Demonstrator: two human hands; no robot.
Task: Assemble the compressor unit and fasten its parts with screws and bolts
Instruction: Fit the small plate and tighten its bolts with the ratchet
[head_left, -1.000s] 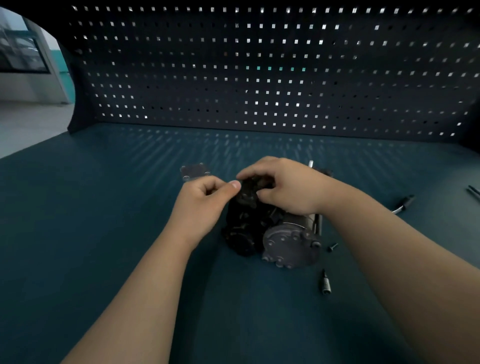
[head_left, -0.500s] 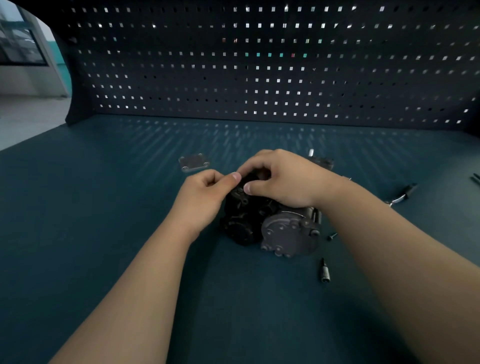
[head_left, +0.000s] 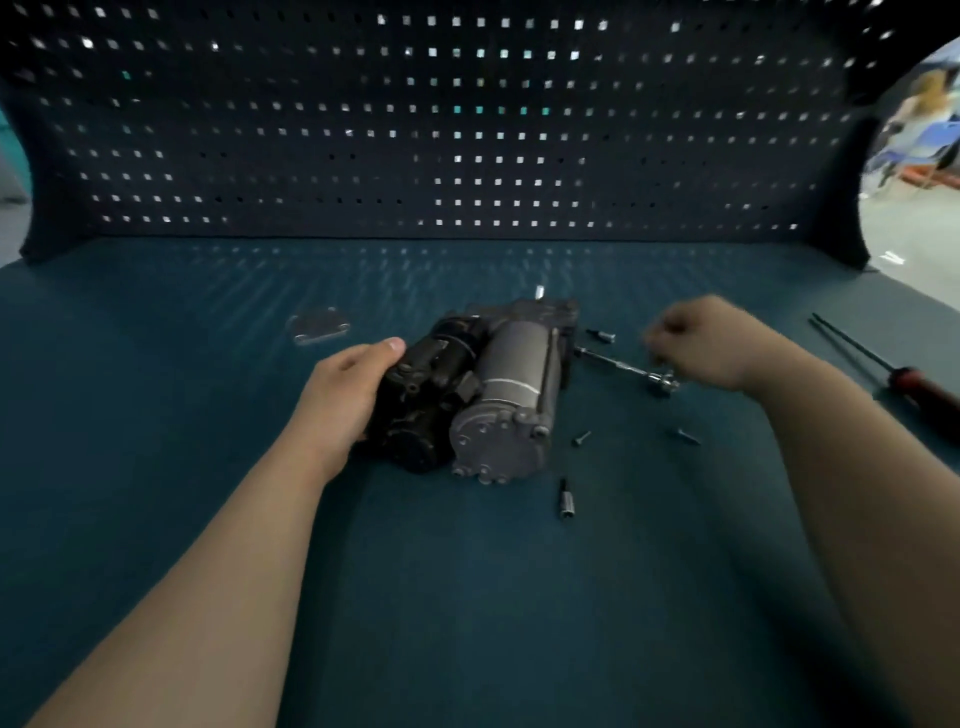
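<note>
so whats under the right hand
A long metal rod with a thick end lies on the bench under the right hand. Blur hides whether the hand grips it.

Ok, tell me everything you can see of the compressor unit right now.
The compressor unit lies on the teal bench top: a black housing on the left beside a grey metal-looking cylinder whose round end cap, ringed with bolt heads, faces the camera. A dark block spans the far end. The left hand holds the black side.
</note>
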